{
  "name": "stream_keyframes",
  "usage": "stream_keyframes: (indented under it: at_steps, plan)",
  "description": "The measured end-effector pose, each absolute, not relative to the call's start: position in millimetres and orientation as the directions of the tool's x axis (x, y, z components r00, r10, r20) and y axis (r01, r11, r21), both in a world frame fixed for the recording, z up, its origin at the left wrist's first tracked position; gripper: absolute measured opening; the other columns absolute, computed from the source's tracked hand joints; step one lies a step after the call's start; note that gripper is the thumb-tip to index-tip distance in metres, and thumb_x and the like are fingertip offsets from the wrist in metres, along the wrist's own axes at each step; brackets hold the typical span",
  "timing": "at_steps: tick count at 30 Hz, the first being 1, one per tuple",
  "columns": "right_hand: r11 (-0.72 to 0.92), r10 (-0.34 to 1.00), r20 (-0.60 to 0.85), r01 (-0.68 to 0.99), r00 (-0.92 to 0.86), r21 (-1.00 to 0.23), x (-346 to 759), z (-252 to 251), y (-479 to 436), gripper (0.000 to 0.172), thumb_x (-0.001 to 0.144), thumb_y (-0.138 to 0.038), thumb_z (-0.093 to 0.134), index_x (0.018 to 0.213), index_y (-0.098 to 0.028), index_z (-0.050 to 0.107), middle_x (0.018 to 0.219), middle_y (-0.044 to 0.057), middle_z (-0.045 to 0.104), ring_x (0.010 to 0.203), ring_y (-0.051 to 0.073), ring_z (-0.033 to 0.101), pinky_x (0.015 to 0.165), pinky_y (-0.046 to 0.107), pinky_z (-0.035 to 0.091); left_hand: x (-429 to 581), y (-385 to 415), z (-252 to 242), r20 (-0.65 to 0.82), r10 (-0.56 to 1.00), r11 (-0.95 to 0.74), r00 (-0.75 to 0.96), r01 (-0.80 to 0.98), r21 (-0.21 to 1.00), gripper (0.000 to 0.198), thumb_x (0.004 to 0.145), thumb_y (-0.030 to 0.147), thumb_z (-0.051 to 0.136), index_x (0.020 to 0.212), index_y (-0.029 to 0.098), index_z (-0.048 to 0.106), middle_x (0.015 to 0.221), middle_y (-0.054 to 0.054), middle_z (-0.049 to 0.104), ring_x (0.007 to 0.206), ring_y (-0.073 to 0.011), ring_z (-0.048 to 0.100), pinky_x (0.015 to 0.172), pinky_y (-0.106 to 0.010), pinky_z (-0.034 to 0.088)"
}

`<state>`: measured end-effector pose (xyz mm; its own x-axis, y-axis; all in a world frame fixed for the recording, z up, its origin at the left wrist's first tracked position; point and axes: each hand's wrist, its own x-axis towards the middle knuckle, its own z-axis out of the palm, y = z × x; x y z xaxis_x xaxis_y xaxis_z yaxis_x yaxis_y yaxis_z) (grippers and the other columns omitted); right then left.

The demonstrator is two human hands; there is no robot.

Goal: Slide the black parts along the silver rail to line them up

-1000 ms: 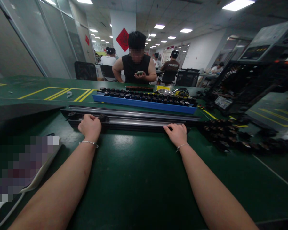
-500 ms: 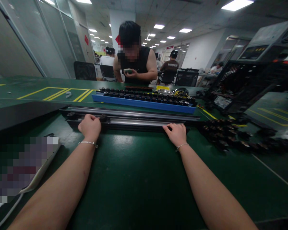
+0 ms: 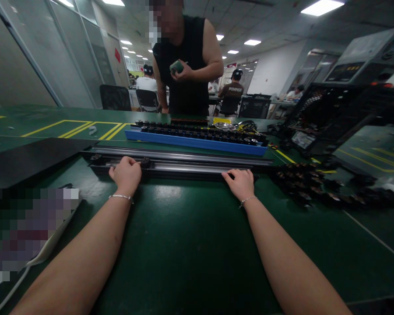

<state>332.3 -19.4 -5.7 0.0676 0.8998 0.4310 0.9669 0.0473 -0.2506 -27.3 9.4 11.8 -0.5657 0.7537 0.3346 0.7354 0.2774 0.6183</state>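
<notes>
Across the green table lies a long black rail [image 3: 190, 169] with a shiny grey strip along its inside. My left hand [image 3: 127, 176] is closed over its left part, fingertips against a small black part [image 3: 145, 162] seated in the channel. Just how the fingers grip that part is hidden. Toward the rail's right end, my right hand [image 3: 242, 183] pinches the near wall between thumb and fingers. Another small black part [image 3: 96, 158] sits at the left end. Directly behind runs a second, similar black rail [image 3: 184, 155].
Beyond the rails stands a blue tray [image 3: 197, 143] with rows of small black parts. Loose black parts [image 3: 305, 181] are heaped at right, before an open computer case [image 3: 318, 113]. A dark panel [image 3: 29, 155] lies left. Across the table a person [image 3: 188, 65] holds a green object.
My left hand and the small black part at its fingertips have shifted slightly right along the rail. My right hand stays put. The person opposite has straightened up.
</notes>
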Motion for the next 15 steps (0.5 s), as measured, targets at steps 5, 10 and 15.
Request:
stream_keyframes:
  at_steps: [5, 10, 15]
  plan:
    - [0.052, 0.904, 0.423, 0.966, 0.063, -0.255, 333.4, -6.9, -18.5, 0.044, 0.089, -0.053, 0.038, 0.088, -0.023, 0.070, 0.096, 0.005, 0.070, 0.097, 0.024, 0.055, 0.103, 0.047, 0.022, -24.6, 9.2, 11.2, 0.337, 0.769, 0.271, -0.543, 0.754, 0.598, 0.010, 0.076, 0.023, 0.046, 0.068, 0.023, 0.052, 0.079, -0.004, 0.069, 0.090, -0.0242, 0.062, 0.106, -0.045, 0.025]
    - [0.042, 0.906, 0.418, 0.966, 0.070, -0.254, 332.8, -6.5, -18.1, 0.044, 0.089, -0.053, 0.038, 0.089, -0.023, 0.070, 0.096, 0.004, 0.070, 0.098, 0.024, 0.055, 0.103, 0.047, 0.022, -22.9, 10.7, 9.0, 0.343, 0.786, 0.242, -0.514, 0.767, 0.594, 0.011, 0.076, 0.022, 0.045, 0.067, 0.023, 0.051, 0.079, -0.004, 0.070, 0.090, -0.0243, 0.062, 0.107, -0.047, 0.024]
    - [0.042, 0.902, 0.427, 0.968, 0.070, -0.247, 332.2, -5.4, -19.2, 0.044, 0.089, -0.053, 0.038, 0.089, -0.023, 0.070, 0.096, 0.005, 0.070, 0.097, 0.024, 0.055, 0.103, 0.046, 0.023, -20.4, 11.6, 9.1, 0.330, 0.807, 0.226, -0.490, 0.772, 0.594, 0.011, 0.076, 0.021, 0.046, 0.067, 0.023, 0.051, 0.081, -0.004, 0.071, 0.091, -0.0242, 0.062, 0.109, -0.047, 0.021]
